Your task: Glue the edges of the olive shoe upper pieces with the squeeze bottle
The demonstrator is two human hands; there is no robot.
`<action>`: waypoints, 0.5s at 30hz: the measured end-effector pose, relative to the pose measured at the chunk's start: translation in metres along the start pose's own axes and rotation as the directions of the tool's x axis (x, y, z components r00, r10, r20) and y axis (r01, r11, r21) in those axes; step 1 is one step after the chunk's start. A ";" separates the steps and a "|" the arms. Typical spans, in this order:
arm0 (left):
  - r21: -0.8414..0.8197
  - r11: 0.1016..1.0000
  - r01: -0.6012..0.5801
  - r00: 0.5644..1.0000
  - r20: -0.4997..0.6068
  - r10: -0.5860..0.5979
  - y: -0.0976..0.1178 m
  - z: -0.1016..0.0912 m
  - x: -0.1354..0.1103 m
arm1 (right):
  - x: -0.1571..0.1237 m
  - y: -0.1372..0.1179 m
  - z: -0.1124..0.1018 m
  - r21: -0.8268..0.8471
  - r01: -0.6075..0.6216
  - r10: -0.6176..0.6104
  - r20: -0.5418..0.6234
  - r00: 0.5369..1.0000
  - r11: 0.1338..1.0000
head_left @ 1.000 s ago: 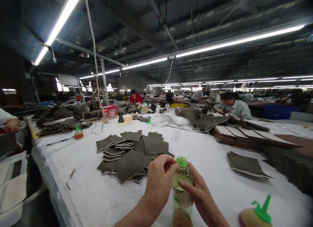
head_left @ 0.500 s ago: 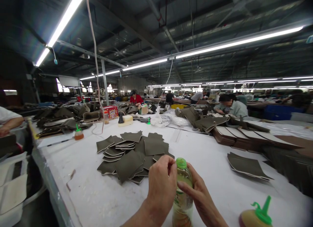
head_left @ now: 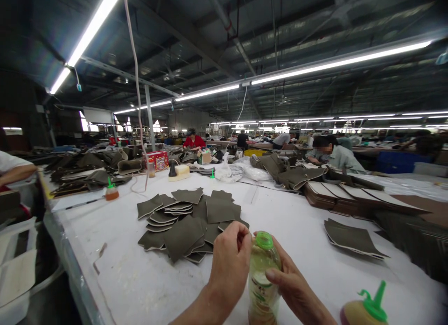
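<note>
My right hand (head_left: 292, 280) is wrapped round a clear plastic bottle (head_left: 262, 294), its thumb across the front. The bottle has a green top (head_left: 264, 240) shaped like a ring and printing on its side; it leans slightly. Close to the left of the bottle's top is my left hand (head_left: 231, 257), fingers curled in a pinch. Whatever lies in that pinch, if anything, is hidden. Beyond the hands lies a loose pile of dark olive leather pieces (head_left: 187, 234) with pale edges. A squeeze bottle with a green nozzle (head_left: 378, 301) stands at the lower right.
The white table (head_left: 129, 287) runs away from me. More olive pieces (head_left: 353, 238) and stacked brown sheets (head_left: 329, 196) are on the right. A glue bottle (head_left: 112, 193), a red box (head_left: 157, 160) and plastic bags (head_left: 229, 171) stand farther back. Co-workers are around.
The bottle's green top has shifted slightly right and down, apart from my left hand's fingers. My right thumb has moved right along the bottle. The left hand stays nearly in place.
</note>
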State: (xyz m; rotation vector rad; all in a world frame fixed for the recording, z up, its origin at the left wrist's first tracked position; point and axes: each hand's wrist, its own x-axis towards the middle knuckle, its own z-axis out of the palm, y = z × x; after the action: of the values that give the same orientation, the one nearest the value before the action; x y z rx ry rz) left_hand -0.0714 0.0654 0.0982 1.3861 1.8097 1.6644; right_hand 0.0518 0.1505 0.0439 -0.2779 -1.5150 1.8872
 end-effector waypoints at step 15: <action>-0.187 0.982 0.017 0.984 0.177 0.016 -0.017 0.004 0.001 | 0.006 -0.004 -0.018 -0.094 0.099 -0.095 0.049 0.994 0.991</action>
State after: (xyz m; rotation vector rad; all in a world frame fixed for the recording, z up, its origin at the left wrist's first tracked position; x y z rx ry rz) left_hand -0.0763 0.0711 0.0823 1.4023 1.5133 1.6080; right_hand 0.0593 0.1685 0.0434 -0.2029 -1.6226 1.7578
